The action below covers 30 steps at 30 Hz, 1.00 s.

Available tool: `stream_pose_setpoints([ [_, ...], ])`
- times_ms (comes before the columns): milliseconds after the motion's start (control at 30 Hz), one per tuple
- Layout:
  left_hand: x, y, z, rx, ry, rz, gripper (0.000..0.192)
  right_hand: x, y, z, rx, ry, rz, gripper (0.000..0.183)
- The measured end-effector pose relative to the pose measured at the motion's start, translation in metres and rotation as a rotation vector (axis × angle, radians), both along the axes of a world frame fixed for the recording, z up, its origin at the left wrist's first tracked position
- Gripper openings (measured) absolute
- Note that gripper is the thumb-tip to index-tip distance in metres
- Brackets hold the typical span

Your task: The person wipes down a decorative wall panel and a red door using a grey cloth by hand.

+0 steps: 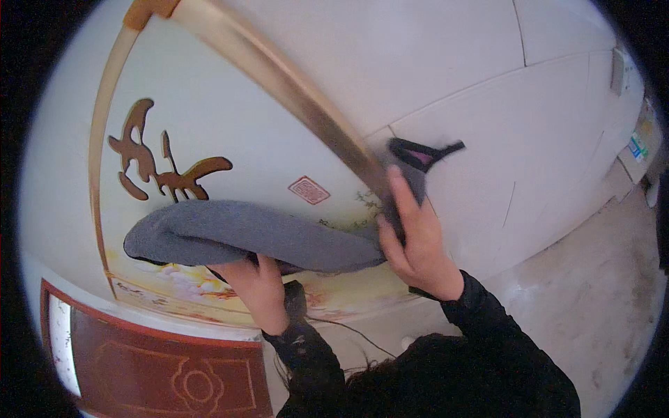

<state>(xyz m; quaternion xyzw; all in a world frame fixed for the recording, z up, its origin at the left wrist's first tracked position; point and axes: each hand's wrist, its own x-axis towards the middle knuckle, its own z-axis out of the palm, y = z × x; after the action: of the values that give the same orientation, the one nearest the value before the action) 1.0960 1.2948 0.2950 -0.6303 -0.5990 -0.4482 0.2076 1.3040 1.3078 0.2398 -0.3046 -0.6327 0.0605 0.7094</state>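
Note:
A grey fabric piece (272,230) with black edging stretches across the middle of the view, bent over and folded on itself at its wide left end. My left hand (256,292) grips its lower edge from below, and some of the fingers are hidden behind the cloth. At the narrow right end, my right hand (418,240) has its fingers around the fabric, slightly blurred. Beyond those fingertips a black-edged loop (418,154) sticks out, with a pinkish patch inside it. What the piece is exactly, I cannot tell.
Behind the cloth is a wall picture with a wooden frame (282,68) and a raised brown character (157,157). A reddish-brown patterned door (157,360) stands at lower left. A thin cable (355,332) runs near my sleeves. Pale floor (580,292) lies at right.

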Motion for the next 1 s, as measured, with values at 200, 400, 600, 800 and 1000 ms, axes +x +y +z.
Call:
stream_pose_setpoints([
  [200,0.031,-0.016,-0.045,-0.284,0.363,0.086,0.047,0.013,-0.015,-0.062,-0.093,-0.08,-0.077,0.057],
  [400,0.062,-0.037,-0.053,-0.4,0.385,0.05,0.037,0.021,-0.036,-0.142,-0.341,-0.092,0.075,0.056],
  [600,0.054,-0.023,0.063,-0.594,0.551,0.478,0.032,0.041,-0.009,0.008,-0.103,-0.071,0.273,0.055],
  [800,0.079,-0.026,0.067,-0.288,0.343,0.134,0.035,0.043,-0.003,0.011,0.077,-0.196,0.238,0.057],
  [1000,0.105,-0.041,-0.036,-0.452,0.485,-0.053,0.036,0.038,-0.046,-0.202,-0.452,-0.197,0.137,0.041],
])
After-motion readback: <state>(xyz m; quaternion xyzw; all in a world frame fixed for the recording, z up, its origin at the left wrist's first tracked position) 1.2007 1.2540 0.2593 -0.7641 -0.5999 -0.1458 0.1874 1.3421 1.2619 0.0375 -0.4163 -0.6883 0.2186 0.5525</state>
